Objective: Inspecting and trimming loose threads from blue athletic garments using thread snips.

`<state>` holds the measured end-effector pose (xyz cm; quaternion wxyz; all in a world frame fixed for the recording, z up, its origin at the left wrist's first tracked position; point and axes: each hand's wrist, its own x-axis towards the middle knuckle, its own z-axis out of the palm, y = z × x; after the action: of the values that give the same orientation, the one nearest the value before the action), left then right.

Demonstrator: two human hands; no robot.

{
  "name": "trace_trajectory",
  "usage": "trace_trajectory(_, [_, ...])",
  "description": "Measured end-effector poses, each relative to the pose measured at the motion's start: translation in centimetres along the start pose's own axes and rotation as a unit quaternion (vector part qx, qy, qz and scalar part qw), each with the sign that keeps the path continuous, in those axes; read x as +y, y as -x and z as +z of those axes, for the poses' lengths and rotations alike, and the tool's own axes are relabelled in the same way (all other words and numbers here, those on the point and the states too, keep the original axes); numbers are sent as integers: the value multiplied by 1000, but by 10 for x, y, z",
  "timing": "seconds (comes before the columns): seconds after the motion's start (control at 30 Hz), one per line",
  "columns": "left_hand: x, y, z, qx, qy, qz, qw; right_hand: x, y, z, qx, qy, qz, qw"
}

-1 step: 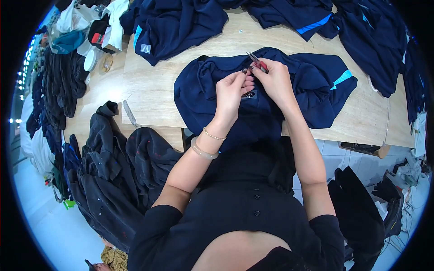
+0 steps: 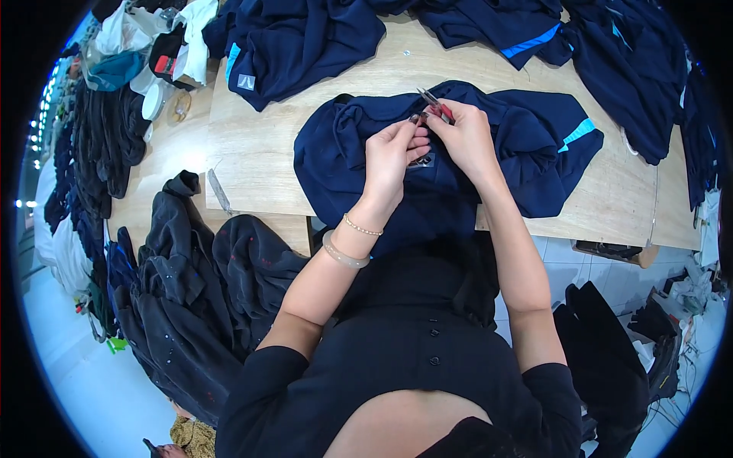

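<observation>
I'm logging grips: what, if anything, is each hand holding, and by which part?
The right hand holds red-handled snips by their handle. Whether the left hand pinches anything between its fingertips cannot be told.

"How many thread snips (image 2: pixel 437 102)?"
"One, in the right fingers (image 2: pixel 446 128)."
"Navy garments (image 2: pixel 447 185)?"
"One under the fingers, at least three beyond."
"And behind the left fingers (image 2: pixel 402 131)?"
"One beaded bracelet (image 2: pixel 363 229), one bangle (image 2: pixel 343 258)."
</observation>
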<state>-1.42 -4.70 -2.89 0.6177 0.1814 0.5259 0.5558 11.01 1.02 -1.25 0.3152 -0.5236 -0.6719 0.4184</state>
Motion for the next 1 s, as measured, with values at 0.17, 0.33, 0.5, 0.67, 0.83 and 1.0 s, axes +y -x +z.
trace_trajectory(0.17, [3,-3,3,19,66,-36,997,-8,11,-2,-22,-19,15,999])
trace_trajectory(0.33, [-4,-2,1,32,80,-39,996,-4,12,-7,-44,-5,10,999])
trace_trajectory(0.5, [0,2,0,15,59,-31,998,-8,3,-31,-45,50,39,997])
trace_trajectory(0.67, [-1,3,-1,18,42,-28,999,-15,-2,-38,-74,159,77,982])
trace_trajectory(0.83, [-2,2,-4,14,40,-27,999,-22,-7,-34,-106,201,81,970])
trace_trajectory(1.0, [-2,2,-4,17,40,-30,999,-20,-13,-28,-111,213,66,968])
